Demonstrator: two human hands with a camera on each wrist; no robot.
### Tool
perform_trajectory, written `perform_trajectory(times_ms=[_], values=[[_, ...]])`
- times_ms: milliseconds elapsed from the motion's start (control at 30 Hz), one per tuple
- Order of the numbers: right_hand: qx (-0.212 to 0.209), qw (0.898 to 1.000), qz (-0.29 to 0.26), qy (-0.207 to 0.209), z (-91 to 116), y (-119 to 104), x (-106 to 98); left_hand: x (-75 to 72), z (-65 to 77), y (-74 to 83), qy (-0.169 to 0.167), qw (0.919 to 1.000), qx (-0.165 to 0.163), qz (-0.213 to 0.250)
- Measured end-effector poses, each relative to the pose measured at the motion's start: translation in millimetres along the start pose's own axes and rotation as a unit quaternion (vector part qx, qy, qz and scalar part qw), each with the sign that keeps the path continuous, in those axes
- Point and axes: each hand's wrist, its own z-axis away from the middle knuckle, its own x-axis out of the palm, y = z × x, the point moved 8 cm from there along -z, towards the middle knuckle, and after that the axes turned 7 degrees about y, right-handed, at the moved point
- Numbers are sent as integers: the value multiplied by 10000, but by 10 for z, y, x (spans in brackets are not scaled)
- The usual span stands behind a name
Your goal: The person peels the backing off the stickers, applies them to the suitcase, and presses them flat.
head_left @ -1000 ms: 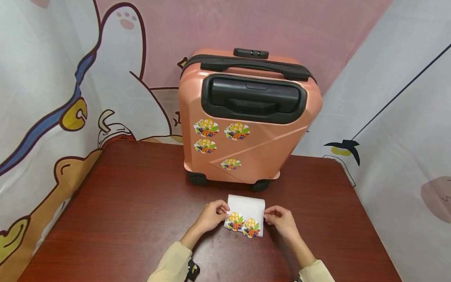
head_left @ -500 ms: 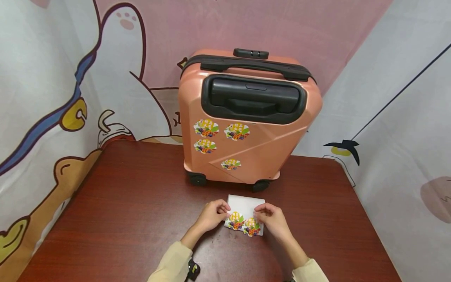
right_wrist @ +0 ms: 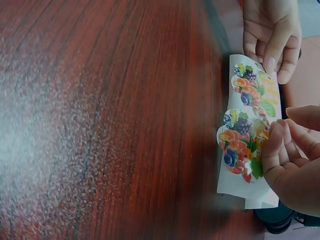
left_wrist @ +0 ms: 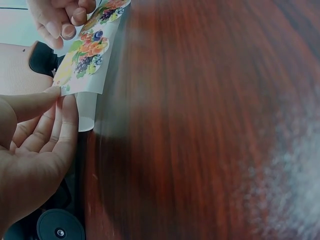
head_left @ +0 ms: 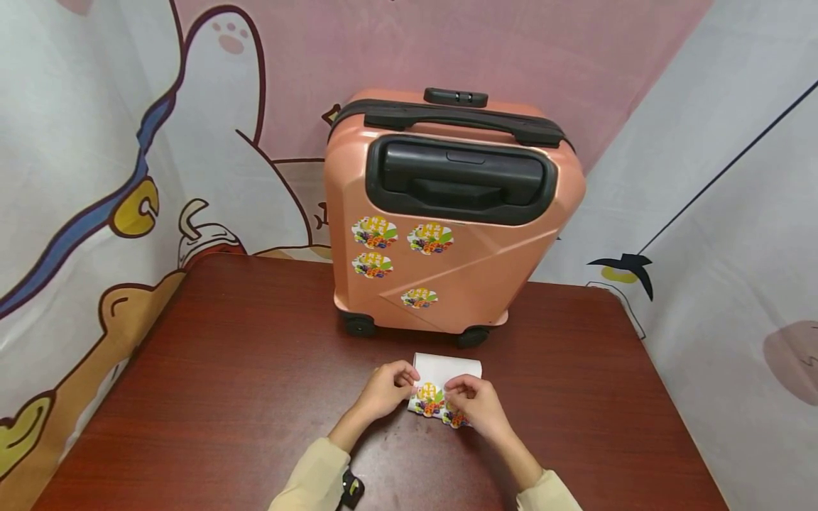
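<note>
A folded white sticker sheet [head_left: 444, 365] with two fruit stickers lies low over the table in front of the suitcase. My left hand [head_left: 381, 392] pinches the sheet's left edge between thumb and fingers; the left fruit sticker [head_left: 428, 400] is right beside them. Over the sheet, my right hand [head_left: 481, 406] has curled fingers, their tips at the upper edge of the right fruit sticker [right_wrist: 235, 150], partly hiding it. I cannot tell whether they pinch that sticker. In the right wrist view, the sticker's rounded edge juts past the sheet's near edge.
A pink-orange suitcase [head_left: 473, 284] with black handles and wheels stands upright behind the hands. Several matching fruit stickers [head_left: 374, 233] are on its front. The brown wooden table [head_left: 243, 383] is backed by cartoon-print cloth [head_left: 511, 42].
My right hand has moved left from the sheet's right edge to over the right sticker. My left hand stays at the left edge, and the suitcase has not moved.
</note>
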Motion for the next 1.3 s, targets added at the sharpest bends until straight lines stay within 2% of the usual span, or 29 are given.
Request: perform_trajectory(times_ms=[233,467,700,933,1300], values=[[-50,9995,269,178,-16,-10,14,1,4,22,21,10000,-2,53],[-219,9984,470,223,-130,220,18,3,-13,55,108,9998,181,3],[-308,9930,995,566,-164,228,-111,-7,-19,44,149,9996,229,9],[-341,9903,1217,576,-174,356,-223,-14,-18,34,130,9997,186,-5],[-525,9866,1410,628,-142,383,-264,-9,-22,42,134,9998,130,-10]])
